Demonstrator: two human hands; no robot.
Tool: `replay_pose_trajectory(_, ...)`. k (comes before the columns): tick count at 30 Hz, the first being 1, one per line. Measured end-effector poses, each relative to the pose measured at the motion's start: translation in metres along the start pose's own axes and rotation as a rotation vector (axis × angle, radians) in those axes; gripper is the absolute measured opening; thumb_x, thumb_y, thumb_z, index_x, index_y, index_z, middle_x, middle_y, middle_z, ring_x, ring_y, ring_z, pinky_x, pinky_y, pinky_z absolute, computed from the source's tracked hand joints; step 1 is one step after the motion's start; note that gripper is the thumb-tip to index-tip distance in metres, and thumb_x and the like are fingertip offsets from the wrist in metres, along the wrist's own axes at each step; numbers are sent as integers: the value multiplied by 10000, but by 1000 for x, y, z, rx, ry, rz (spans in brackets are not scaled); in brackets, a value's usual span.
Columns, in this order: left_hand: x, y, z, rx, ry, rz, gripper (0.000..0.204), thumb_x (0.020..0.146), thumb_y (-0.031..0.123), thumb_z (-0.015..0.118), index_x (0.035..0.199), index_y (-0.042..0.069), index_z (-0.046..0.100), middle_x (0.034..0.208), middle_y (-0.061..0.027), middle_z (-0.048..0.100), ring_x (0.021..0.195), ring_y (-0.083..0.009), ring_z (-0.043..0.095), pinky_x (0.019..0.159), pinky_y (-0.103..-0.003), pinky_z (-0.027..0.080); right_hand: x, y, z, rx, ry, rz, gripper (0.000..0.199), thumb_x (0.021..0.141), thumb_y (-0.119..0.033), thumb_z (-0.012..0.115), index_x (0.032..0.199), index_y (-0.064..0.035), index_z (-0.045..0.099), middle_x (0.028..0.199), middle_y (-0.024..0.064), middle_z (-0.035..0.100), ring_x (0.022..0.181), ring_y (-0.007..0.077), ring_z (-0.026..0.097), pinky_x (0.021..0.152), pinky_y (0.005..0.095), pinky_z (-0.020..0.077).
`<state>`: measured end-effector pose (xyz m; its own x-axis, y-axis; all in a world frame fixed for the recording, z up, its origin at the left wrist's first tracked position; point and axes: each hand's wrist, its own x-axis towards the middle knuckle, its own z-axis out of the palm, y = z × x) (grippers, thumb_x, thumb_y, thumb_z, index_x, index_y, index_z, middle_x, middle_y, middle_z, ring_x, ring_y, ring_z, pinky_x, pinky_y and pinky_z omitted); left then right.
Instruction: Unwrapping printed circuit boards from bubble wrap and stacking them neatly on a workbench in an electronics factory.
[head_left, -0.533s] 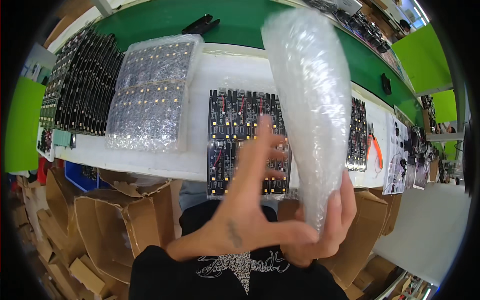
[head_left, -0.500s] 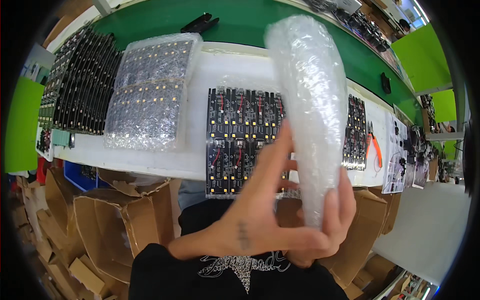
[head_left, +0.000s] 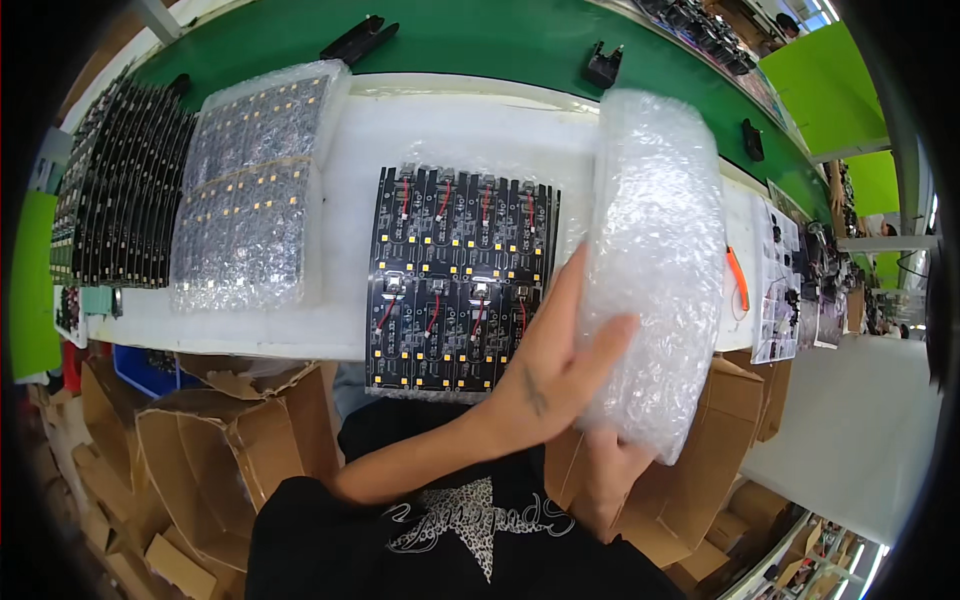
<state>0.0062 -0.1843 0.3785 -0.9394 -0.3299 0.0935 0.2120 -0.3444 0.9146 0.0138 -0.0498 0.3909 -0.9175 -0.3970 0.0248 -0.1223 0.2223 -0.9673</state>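
Bubble-wrap bundle [head_left: 655,270]: clear, bulging, upright, elongated.

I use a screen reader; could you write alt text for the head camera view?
Two bare hands, the left hand and the right hand, hold a bubble wrap bundle above a white table. A black circuit board panel lies just left of it, with a bubble-wrapped panel farther left and cardboard boxes below.

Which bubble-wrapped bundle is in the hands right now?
The upright bubble-wrap bundle on the right, held by both hands; the other wrapped bundle lies flat on the table, left.
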Motion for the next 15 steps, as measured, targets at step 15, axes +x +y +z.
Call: replay_pose_trajectory(15,-51,43,-99,935,377,15,456,848,-5,610,1294,-21,515,1253,-212,530,1087,-318,566,925,-363,449,16,49,36,-496,277,-549,508,870,-39,601,1334,78,427,1277,282,508,1151,407,533,975,443,420)
